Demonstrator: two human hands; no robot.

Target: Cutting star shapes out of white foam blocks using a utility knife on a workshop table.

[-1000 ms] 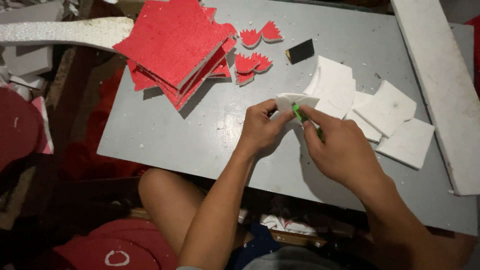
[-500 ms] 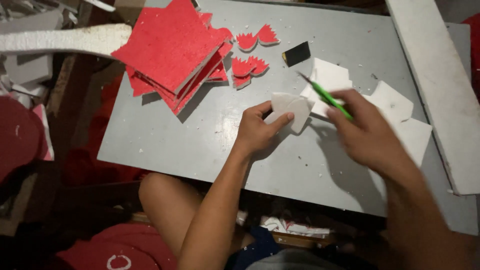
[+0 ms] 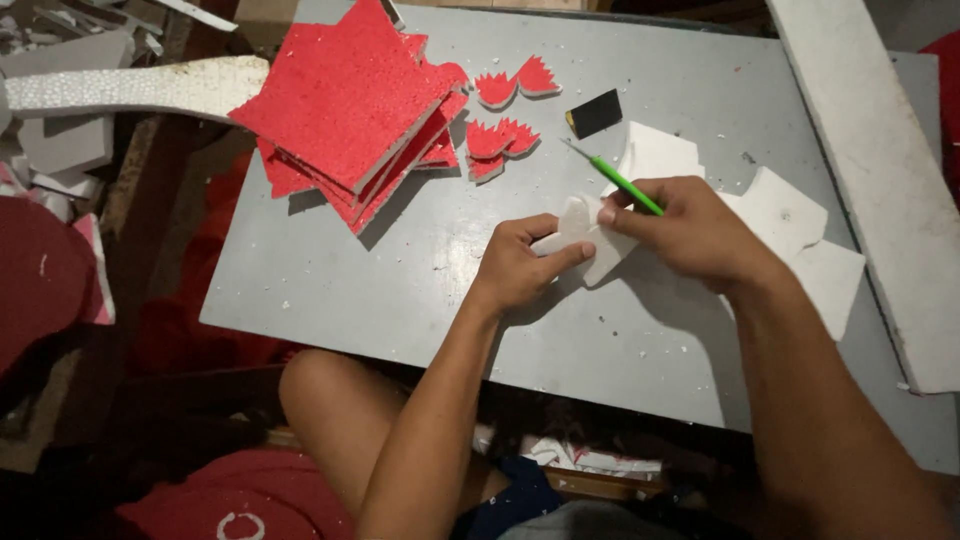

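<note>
Centrally placed, just right of the frame's middle: small white foam piece (image 3: 590,240), lying on the grey board (image 3: 380,290) and pinched at its left edge by the left hand (image 3: 520,262), thumb on top, fingers curled closed around it. Touching the same piece from the right, the right hand (image 3: 695,232), fingers closed around a green-handled craft knife (image 3: 618,180), thin blade end slanting toward the upper left of the frame, off the foam. Whether the right fingertips press the foam or only rest on it: cannot tell.

Behind and right of the right hand, partly hidden by it, several white foam squares (image 3: 790,215) spread on the board. Just above the knife tip, a small black block (image 3: 594,113). Toward the upper middle, two pairs of red jagged cut-outs (image 3: 500,135), lying near each other. In the upper left, a loose stack of red glittery foam sheets (image 3: 350,100), overhanging the board's edge. Along the right edge, a long white foam plank (image 3: 880,180) running diagonally. At far upper left, another white foam strip (image 3: 130,88), off the board. At the bottom of the frame, a bare knee (image 3: 320,385) below the board's near edge.
</note>
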